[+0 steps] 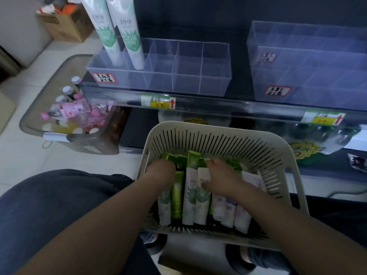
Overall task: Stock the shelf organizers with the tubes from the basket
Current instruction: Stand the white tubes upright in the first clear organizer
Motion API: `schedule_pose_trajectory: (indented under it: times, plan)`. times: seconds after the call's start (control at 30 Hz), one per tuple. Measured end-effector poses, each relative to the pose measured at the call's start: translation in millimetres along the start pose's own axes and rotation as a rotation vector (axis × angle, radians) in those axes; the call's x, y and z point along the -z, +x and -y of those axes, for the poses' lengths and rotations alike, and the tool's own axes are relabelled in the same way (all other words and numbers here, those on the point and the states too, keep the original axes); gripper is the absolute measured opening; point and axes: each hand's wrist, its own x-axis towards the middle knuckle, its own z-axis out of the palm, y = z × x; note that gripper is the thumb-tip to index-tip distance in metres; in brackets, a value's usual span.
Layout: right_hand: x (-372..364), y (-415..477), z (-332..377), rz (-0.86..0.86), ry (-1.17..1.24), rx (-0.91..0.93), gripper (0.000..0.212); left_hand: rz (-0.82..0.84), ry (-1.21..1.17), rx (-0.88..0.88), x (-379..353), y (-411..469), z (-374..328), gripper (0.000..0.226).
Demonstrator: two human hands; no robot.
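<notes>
Both hands down in the slotted basket (218,139), which sits in front of the shelf, below its front edge.

Left hand (161,169) at the basket's left side, knuckles up, fingers curled down among the bright green tubes (177,195); cannot tell whether they have closed on one. Right hand (220,178) toward the basket's middle, lying over the white tubes with green leaf print (195,203), fingers bent around their upper ends; grip not confirmed either, thumb side hidden.

Tubes lie packed side by side, caps toward the near wall of the basket. A pale lilac set (231,209) fills the basket's right side.

Above the basket on the shelf: clear divided organizer (190,76) with two white-green tubes (119,30) standing in its leftmost cells, other cells bare. A second clear organizer (309,66) further right looks unfilled.

Handling, as judged:
- Light, soft-walled plastic tubes; body gives under a squeeze, the cap end is the stiff part.
- Glossy skin, likely slick; a pinch across the flat crimped end or a wrap round mid-body should hold.
- Not fragile, but hard pressure near the cap could force it.
- Tight packing means lifting one may drag its neighbours.
- Stands cap-down in a cell; tall, so may lean on the divider.
</notes>
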Motion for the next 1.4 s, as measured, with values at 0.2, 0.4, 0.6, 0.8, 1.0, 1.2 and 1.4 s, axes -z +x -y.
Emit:
schedule_pose_trajectory:
  times: [0.2, 0.4, 0.6, 0.8, 1.0, 1.2, 1.4]
  plan:
    - [-5.8, 13.2, -4.2, 0.093, 0.008, -0.032, 0.046, -0.023, 0.144, 0.006, -3.9, 5.4, -3.0, 0.028]
    - [-5.5, 15.4, -5.1, 0.076, 0.047, -0.049, 0.052, -0.098, 0.168, 0.031, 0.4, 2.9, -7.0, 0.026]
    - [-2.0, 2.6, -3.2, -0.016, 0.124, -0.017, 0.042, -0.095, 0.066, -0.005, 3.9, -4.5, -4.7, 0.023]
    - [5.4, -16.8, 3.3, -0.064, 0.263, -0.018, 0.033, -0.09, -0.017, -0.019, 9.4, -20.5, 2.5, 0.026]
    - [15.1, -35.1, 8.1, -0.087, 0.396, -0.046, 0.023, -0.106, -0.069, -0.037, 19.1, -43.5, 7.3, 0.03]
    - [28.9, -55.6, 13.1, -0.133, 0.413, -0.02, 0.02, -0.206, -0.073, -0.092, 30.5, -68.3, -0.5, 0.024]
    - [59.3, -66.4, 20.8, -0.165, 0.416, 0.013, 0.022, -0.368, -0.179, -0.109, 54.2, -92.8, 4.8, 0.02]
